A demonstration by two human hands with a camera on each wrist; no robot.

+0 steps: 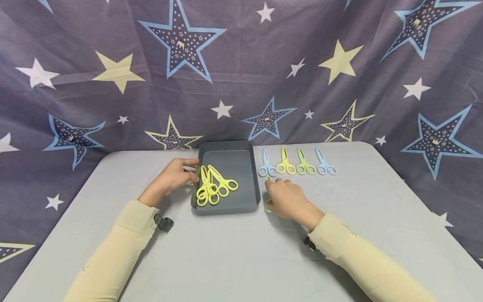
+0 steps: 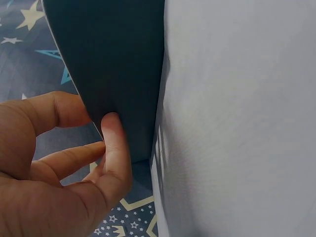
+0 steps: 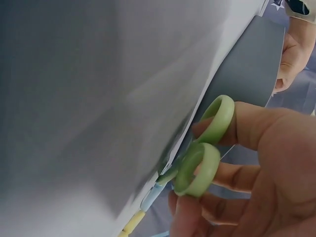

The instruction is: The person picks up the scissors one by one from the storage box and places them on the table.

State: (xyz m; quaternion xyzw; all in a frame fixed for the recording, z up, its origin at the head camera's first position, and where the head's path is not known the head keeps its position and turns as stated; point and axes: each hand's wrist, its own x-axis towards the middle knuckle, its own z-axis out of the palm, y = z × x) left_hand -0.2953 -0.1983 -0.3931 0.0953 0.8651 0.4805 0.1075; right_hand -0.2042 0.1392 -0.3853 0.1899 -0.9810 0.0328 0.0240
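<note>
My left hand (image 1: 175, 176) is at the left wall of a dark grey tray (image 1: 226, 209), pinching its rim between thumb and fingers, as the left wrist view shows up close. Inside the tray, yellow scissors (image 1: 222, 181) lie overlapping on the left side. Just right of the tray, my right hand (image 1: 288, 199) holds green scissors (image 3: 211, 165) by their handle loops. In the right wrist view both loops show between the fingers, while the blades point away, towards the row of scissors. From the head view the hand covers most of these green scissors.
Right of the tray, a row stands along the table's back: blue scissors (image 1: 267, 168), yellow scissors (image 1: 285, 165), green scissors (image 1: 305, 166) and another pair of blue scissors (image 1: 326, 167), blades pointing back. Behind the pale table (image 1: 241, 260) hangs a star-patterned cloth (image 1: 241, 63).
</note>
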